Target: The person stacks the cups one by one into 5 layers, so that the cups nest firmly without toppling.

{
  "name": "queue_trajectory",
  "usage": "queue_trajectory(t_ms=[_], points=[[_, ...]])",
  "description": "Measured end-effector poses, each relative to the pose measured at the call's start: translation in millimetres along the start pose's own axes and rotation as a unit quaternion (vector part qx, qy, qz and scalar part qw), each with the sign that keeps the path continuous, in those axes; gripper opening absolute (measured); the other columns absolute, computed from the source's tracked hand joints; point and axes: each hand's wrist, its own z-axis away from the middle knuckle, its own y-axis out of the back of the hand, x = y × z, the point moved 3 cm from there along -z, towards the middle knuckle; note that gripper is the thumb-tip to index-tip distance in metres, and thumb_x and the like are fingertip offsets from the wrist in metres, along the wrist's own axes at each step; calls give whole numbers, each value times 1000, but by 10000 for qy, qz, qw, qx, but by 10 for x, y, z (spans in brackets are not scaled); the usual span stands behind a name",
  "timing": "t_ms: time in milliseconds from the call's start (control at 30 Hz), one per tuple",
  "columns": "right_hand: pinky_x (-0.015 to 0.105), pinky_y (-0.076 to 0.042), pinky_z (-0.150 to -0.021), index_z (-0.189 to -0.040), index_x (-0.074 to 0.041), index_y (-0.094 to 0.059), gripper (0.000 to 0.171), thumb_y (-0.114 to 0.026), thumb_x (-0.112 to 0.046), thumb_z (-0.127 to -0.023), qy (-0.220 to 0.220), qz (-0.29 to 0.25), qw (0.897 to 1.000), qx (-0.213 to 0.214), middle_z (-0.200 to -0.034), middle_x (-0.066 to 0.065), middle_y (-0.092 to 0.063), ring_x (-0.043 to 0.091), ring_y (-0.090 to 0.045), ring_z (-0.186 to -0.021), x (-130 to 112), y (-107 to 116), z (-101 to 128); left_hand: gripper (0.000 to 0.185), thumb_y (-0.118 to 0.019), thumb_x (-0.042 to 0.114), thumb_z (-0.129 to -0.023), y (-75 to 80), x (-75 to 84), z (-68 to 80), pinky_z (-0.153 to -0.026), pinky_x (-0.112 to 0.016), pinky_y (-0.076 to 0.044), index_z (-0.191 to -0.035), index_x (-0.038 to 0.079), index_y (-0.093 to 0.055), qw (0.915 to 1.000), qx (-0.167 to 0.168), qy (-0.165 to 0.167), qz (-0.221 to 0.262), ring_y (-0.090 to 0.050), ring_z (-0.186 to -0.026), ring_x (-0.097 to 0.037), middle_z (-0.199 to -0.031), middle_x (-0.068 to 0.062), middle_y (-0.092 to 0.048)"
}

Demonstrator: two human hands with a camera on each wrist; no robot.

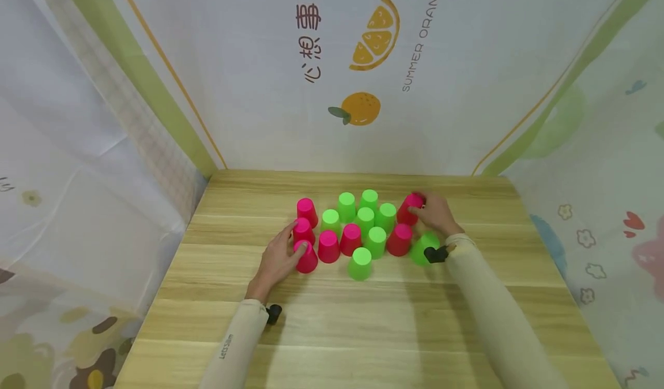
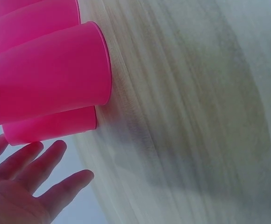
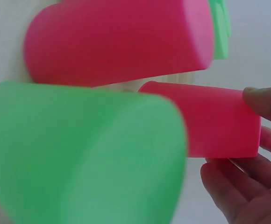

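Pink and green plastic cups stand upside down in a cluster on the wooden table. At the left side, my left hand [image 1: 276, 259] lies beside the nearest pink cup [image 1: 306, 259] and the one behind it. In the left wrist view its fingers [image 2: 44, 165] are spread and fairly straight near the pink cups [image 2: 51, 74]; whether they touch one is unclear. My right hand [image 1: 437, 212] holds the back-right pink cup [image 1: 408, 211] near its closed end. The right wrist view shows the thumb on one side of that cup [image 3: 215, 121] and fingers on the other.
A green cup [image 1: 422, 249] stands under my right wrist, close to another pink cup [image 1: 399, 241]. One green cup [image 1: 360, 265] is at the front of the cluster. A printed white curtain [image 1: 259, 89] hangs behind the table [image 1: 342, 331], with more cloth at both sides.
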Motion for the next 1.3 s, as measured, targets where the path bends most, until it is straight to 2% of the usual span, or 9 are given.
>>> queue_trajectory(t_ms=[133,367,567,867,1133,1300], points=[[53,-53,-101,-143,6,-48,54,-62,-13,-94,46,-26,10000,-84,-133,30,-60,42,-61,-118,-50,6,-121,68,-60,36,-96,8,-5,8,-108,-63,-45,-154,11,-36,10000,-61,68,-12,-52,-135,-40,-150,-18,-52],[53,-51,-104,-143,5,-47,54,-61,-15,-95,-85,-19,9996,-257,-136,30,-57,43,-57,-122,-82,-13,-329,67,-62,34,-95,8,-16,6,-106,-61,-48,-153,9,-38,9997,54,-137,179,-56,-130,-41,-147,-18,-54],[53,-51,-105,-145,4,-46,56,-62,-17,-95,-185,-50,9994,-291,-140,29,-55,43,-56,-124,-162,-15,-457,70,-64,32,-95,-13,-32,2,-107,-58,-49,-155,10,-35,9994,54,-166,295,-55,-133,-39,-149,-16,-52],[51,-53,-103,-142,6,-47,54,-62,-15,-95,-171,-215,9986,-453,-138,28,-55,40,-56,-122,-321,-96,-646,75,-68,31,-93,-31,-70,46,-108,-58,-48,-154,6,-31,9981,101,60,606,-55,-134,-40,-156,-16,-44],[50,-54,-102,-139,8,-49,52,-62,-13,-94,-354,-175,9983,-433,-137,29,-56,42,-55,-122,-340,-161,-770,73,-67,29,-94,-56,-110,88,-110,-57,-47,-153,3,-32,9972,110,184,723,-58,-131,-39,-155,-18,-45],[50,-54,-102,-139,7,-50,51,-63,-13,-93,-414,-127,9981,-435,-136,29,-57,42,-56,-121,-332,-172,-808,71,-65,33,-95,-59,-107,136,-104,-54,-53,-151,3,-35,9967,199,241,743,-60,-128,-37,-151,-16,-47]])
